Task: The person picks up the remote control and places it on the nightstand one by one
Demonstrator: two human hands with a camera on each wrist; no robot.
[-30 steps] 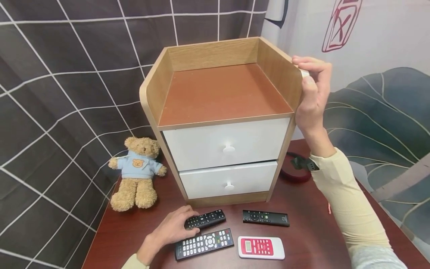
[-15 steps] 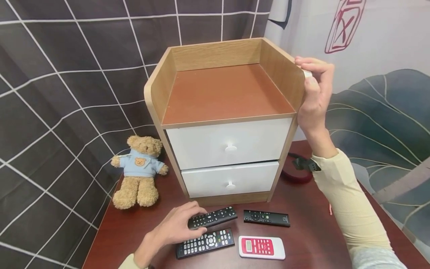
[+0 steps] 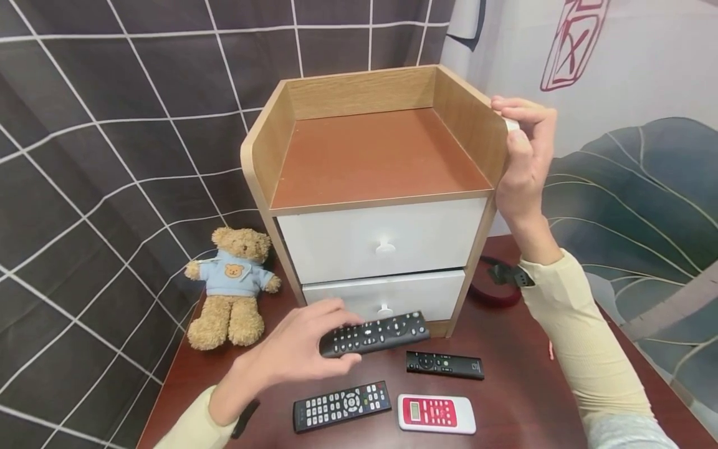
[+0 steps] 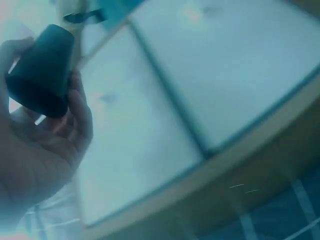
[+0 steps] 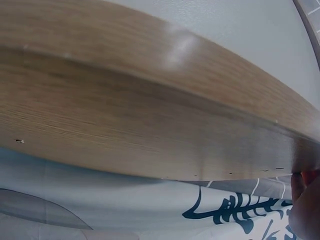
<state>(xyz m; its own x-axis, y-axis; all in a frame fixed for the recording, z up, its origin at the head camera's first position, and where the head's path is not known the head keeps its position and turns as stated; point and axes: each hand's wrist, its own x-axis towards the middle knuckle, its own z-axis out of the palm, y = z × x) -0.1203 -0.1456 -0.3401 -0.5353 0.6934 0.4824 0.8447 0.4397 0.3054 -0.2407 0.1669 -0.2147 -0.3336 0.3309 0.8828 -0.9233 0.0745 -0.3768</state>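
My left hand (image 3: 305, 343) grips a black remote control (image 3: 377, 333) by its near end, thumb below and fingers above. The remote is raised in front of the lower white drawer (image 3: 336, 293), overlapping its knob in the head view. In the left wrist view, the remote (image 4: 45, 70) shows from its dark end, between thumb and curled fingers. My right hand (image 3: 527, 156) is at the upper right side panel of the wooden cabinet (image 3: 468, 118), fingertips at its top edge. A small white object (image 3: 512, 125) shows between its thumb and fingers, mostly hidden; I cannot tell its kind.
On the dark red table (image 3: 505, 405) lie a large black remote (image 3: 342, 406), a small black remote (image 3: 444, 364) and a white-and-red remote (image 3: 436, 413). A teddy bear (image 3: 231, 284) sits left of the cabinet. A dark round object (image 3: 493, 293) lies behind the right forearm.
My left hand has lifted the black remote off the table, up and to the right, toward the lower drawer. The right hand has stayed at the side panel.
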